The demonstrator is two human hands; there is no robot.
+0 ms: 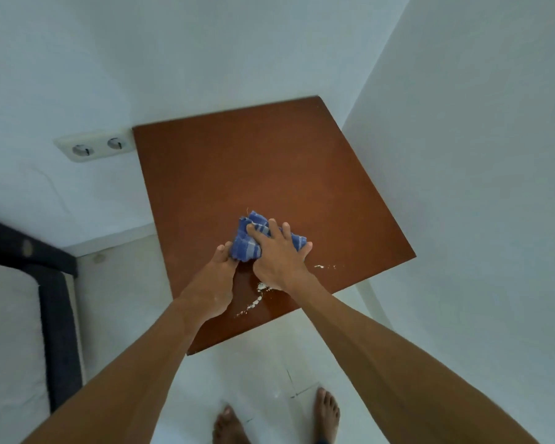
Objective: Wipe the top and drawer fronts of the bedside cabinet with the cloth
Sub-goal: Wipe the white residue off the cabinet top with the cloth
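Bare feet (326,411) stand on a white tiled floor (263,373) at the near edge of view, both forearms reaching forward over it.

The bedside cabinet shows only its brown top (269,161), seen from above and set in a corner between two white walls. White flecks (255,302) lie on the top close to its near edge, with a few more just right of the right wrist.

The left hand (218,280) rests on the top with its fingertips against the near-left edge of the cloth. Whether its grip pinches the fabric or only touches it cannot be told.

The right hand (276,257) lies palm down on the cloth, fingers straight and spread, grip apart, pressing it flat to the wood.

The cloth (249,246), blue with pale stripes, is bunched on the near half of the top, about midway across. Its long axis runs from far-left to near-right. A loose thread sticks up at its far-left corner.

A double wall socket (95,146) sits just left of the far-left corner of the top. A bed (56,315) with a dark frame and pale mattress stands at the left.
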